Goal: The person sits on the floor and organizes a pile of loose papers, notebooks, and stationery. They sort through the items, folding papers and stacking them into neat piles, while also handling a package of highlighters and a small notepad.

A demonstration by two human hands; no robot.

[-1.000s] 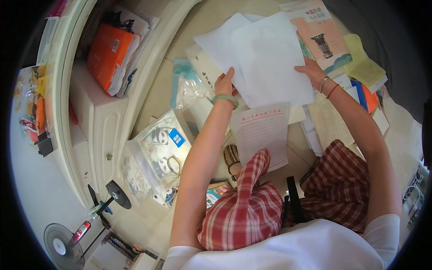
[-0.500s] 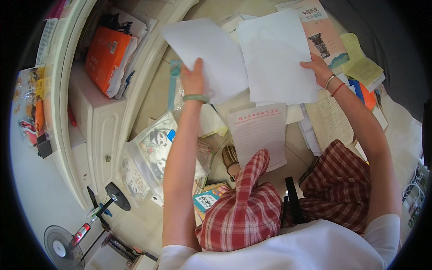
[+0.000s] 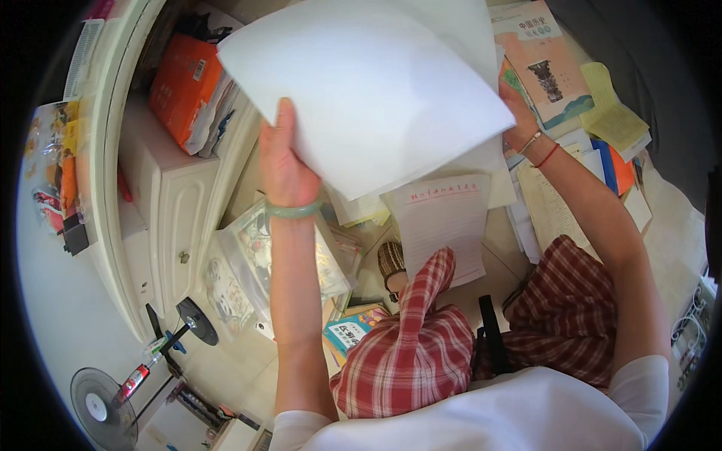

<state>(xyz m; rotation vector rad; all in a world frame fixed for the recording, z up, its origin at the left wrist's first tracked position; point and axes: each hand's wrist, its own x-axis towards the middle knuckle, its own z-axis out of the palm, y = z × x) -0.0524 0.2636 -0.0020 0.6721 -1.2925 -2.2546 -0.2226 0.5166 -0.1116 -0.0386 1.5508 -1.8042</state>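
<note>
White blank sheet [image 3: 368,98] pinched at its lower-left edge by left hand [image 3: 284,161], thumb on top, fingers closed behind it. Sheet fills upper centre of frame, overlapping a second sheet [image 3: 459,30] behind. Right hand [image 3: 519,113] mostly hidden behind paper at centre right; grip unclear. Both forearms raised, green bangle [image 3: 293,210] on left wrist.

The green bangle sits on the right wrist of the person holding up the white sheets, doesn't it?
Not quite: the head view shows the green bangle on the left wrist, just below the left hand gripping the white sheets. The right wrist carries thin bracelets instead.
</note>
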